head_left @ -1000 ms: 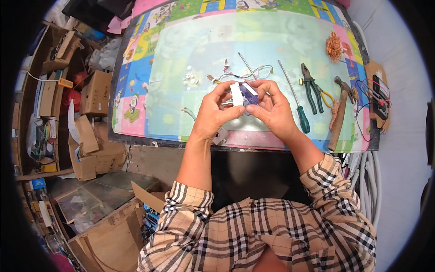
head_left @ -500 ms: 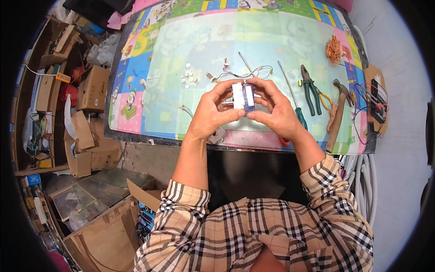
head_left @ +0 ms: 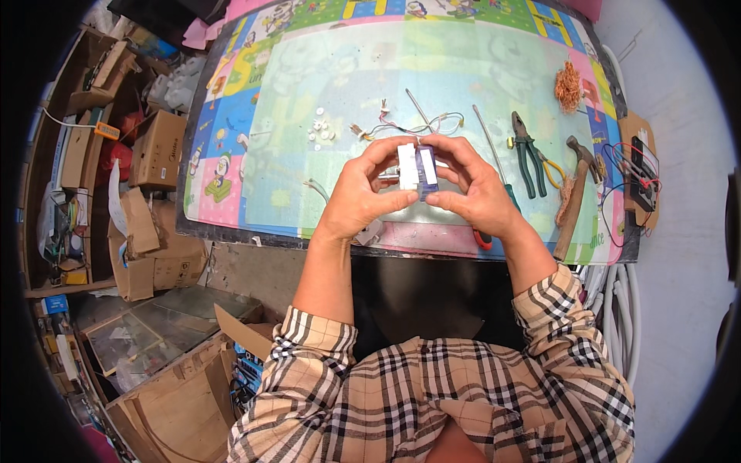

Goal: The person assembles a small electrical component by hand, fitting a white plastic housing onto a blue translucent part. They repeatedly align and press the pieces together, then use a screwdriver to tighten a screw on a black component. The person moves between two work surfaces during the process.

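Above the near edge of the table I hold a small two-part plastic device between both hands. Its white plastic part [head_left: 407,167] is pinched by the fingers and thumb of my left hand [head_left: 355,189], with a metal shaft [head_left: 387,177] sticking out to the left. My right hand [head_left: 482,197] grips the blue plastic casing [head_left: 429,187], which carries a white label. The two parts sit side by side with a narrow gap. Beyond my hands lie several small white plastic gears [head_left: 321,131] and a bunch of thin wires [head_left: 386,127].
Right of my hands lie a screwdriver [head_left: 488,135], green-handled pliers [head_left: 526,154], a yellow-handled tool [head_left: 555,171] and a wooden-handled hammer [head_left: 571,204]. Another screwdriver [head_left: 417,106] lies by the wires. Copper wire [head_left: 568,86] is heaped far right. Cardboard boxes [head_left: 158,150] fill shelves at left.
The blue casing has moved slightly right and down from the white part, and the gap between them looks a little wider. Both hands keep their hold.
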Action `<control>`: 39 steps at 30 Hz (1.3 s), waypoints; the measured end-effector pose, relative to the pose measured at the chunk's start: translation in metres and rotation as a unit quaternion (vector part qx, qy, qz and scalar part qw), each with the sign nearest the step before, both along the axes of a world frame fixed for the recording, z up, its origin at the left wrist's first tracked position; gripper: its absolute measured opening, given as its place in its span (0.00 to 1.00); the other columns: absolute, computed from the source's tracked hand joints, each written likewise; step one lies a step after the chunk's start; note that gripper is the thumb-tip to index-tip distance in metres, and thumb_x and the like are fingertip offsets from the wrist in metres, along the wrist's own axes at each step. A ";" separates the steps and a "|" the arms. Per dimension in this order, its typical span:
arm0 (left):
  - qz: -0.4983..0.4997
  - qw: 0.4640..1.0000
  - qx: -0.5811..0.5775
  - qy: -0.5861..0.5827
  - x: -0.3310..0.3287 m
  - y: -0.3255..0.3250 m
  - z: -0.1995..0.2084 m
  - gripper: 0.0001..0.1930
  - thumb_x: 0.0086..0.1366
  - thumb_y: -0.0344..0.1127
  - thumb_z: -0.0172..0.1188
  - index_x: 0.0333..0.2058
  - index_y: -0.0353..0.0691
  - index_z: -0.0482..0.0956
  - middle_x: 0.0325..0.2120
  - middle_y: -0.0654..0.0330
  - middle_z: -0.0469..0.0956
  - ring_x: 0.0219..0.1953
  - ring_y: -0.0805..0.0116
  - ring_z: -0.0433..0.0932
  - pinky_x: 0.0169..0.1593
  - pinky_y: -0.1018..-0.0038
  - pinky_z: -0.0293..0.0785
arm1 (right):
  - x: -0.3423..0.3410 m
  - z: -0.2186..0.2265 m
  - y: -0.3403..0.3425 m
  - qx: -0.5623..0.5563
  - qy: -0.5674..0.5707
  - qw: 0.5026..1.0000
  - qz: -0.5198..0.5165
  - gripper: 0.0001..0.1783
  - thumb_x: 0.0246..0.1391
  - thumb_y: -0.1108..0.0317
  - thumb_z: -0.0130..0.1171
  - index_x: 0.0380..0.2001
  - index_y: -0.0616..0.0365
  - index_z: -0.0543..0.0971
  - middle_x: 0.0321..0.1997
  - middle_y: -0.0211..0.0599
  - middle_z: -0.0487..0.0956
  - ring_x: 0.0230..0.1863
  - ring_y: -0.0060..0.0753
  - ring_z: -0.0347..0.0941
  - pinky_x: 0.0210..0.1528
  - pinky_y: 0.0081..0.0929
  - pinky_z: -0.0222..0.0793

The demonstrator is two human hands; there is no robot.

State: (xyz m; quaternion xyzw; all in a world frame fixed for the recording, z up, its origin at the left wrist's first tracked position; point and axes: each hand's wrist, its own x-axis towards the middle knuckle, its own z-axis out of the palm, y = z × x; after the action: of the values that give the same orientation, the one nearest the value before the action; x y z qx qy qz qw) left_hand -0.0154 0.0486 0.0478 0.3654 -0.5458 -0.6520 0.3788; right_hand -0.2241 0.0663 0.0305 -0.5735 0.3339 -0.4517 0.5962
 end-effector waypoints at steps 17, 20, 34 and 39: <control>0.003 0.998 -0.060 -0.030 -0.004 0.000 -0.003 0.34 0.47 0.27 0.71 0.55 0.32 0.71 0.53 0.57 0.69 0.55 0.65 0.71 0.59 0.68 0.70 | 0.000 0.001 0.001 -0.030 0.023 0.999 -0.013 0.38 0.43 0.78 0.68 0.60 0.56 0.69 0.57 0.36 0.66 0.60 0.33 0.65 0.61 0.33 0.68; 0.002 0.999 -0.047 -0.024 -0.004 0.002 -0.003 0.34 0.48 0.29 0.71 0.56 0.32 0.71 0.52 0.57 0.71 0.55 0.65 0.72 0.57 0.67 0.71 | 0.000 0.001 0.000 -0.027 0.016 0.999 -0.013 0.37 0.43 0.77 0.68 0.60 0.56 0.69 0.56 0.36 0.67 0.60 0.33 0.66 0.61 0.33 0.67; -0.002 1.000 0.005 0.000 -0.006 0.003 -0.008 0.34 0.51 0.29 0.70 0.58 0.30 0.68 0.48 0.54 0.76 0.50 0.68 0.74 0.51 0.70 0.74 | -0.005 -0.001 -0.003 0.046 0.009 0.999 0.011 0.37 0.48 0.75 0.67 0.62 0.59 0.66 0.58 0.36 0.69 0.61 0.29 0.66 0.62 0.32 0.66; 0.001 0.999 0.052 -0.014 -0.006 0.003 -0.005 0.32 0.53 0.31 0.70 0.56 0.28 0.69 0.44 0.56 0.78 0.44 0.71 0.76 0.46 0.75 0.75 | -0.003 -0.007 -0.003 0.048 0.009 0.999 -0.006 0.35 0.48 0.70 0.68 0.61 0.60 0.69 0.54 0.40 0.70 0.56 0.32 0.70 0.56 0.32 0.71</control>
State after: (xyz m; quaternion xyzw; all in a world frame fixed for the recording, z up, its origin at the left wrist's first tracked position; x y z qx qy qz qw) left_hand -0.0214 0.0517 0.0427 0.3944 -0.5158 -0.6741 0.3521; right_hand -0.2271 0.0632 0.0237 -0.5467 0.3636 -0.4335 0.6173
